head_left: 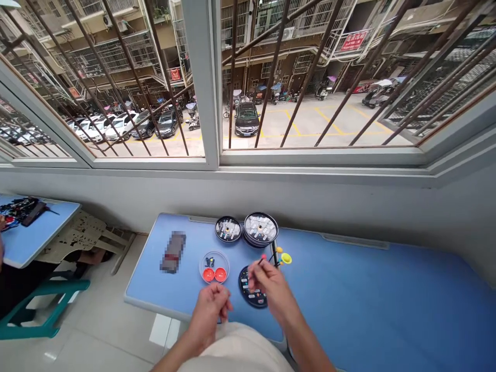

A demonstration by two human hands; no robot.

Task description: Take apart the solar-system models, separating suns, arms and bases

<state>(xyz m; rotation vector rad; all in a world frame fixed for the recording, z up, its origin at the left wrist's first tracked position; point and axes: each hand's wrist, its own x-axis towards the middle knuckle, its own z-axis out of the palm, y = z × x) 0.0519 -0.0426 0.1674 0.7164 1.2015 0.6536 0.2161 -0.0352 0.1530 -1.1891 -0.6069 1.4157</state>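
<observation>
My right hand [267, 284] hovers over a black round tray [248, 292] of small parts and pinches a thin stick with a red tip [262, 258]. Beside it stands a small model with a black post and a yellow part [281, 256]. My left hand [211, 305] is curled shut near the blue table's [349, 289] front edge; what its fingers hold is too small to make out. Just beyond it sits a clear round dish [214, 266] with two red pieces inside.
Two round black parts trays [228, 229] [260, 229] stand at the table's back edge under the barred window. A blurred dark object [173, 251] lies at the left. Another blue table [27, 227], a teal chair [42, 305] and wooden cut-out sheets [83, 235] stand to the left.
</observation>
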